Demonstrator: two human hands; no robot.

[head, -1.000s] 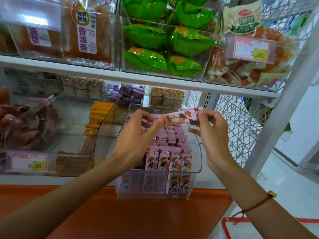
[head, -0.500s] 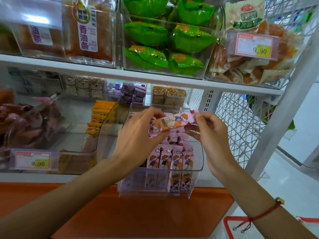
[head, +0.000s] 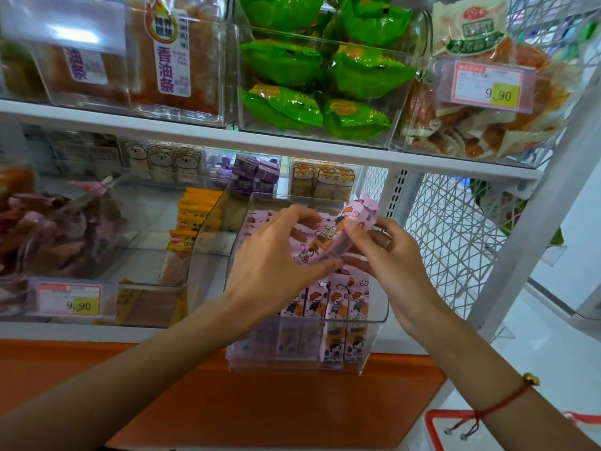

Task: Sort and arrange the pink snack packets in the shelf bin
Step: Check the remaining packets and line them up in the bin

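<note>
A clear plastic shelf bin (head: 374, 349) stands at the front of the lower shelf. Several pink snack packets (head: 338, 304) with cartoon figures stand upright in rows inside it. Above the bin, both hands hold one pink packet (head: 344, 229), which is tilted with its far end up to the right. My left hand (head: 276, 265) grips its lower left end, fingers curled round it. My right hand (head: 387, 255) pinches its middle from the right. The rows behind my hands are partly hidden.
Left of the bin stands another clear bin with yellow packets (head: 192, 219) and a 9.90 price tag (head: 70, 301). The upper shelf holds green packets (head: 325, 79) and orange snacks. A white wire mesh panel (head: 455, 242) closes the right side. A red basket rim (head: 432, 428) lies at bottom right.
The held packet has turned from nearly level to steeply tilted, right end up. Both hands have dropped a little toward the bin and moved closer together.
</note>
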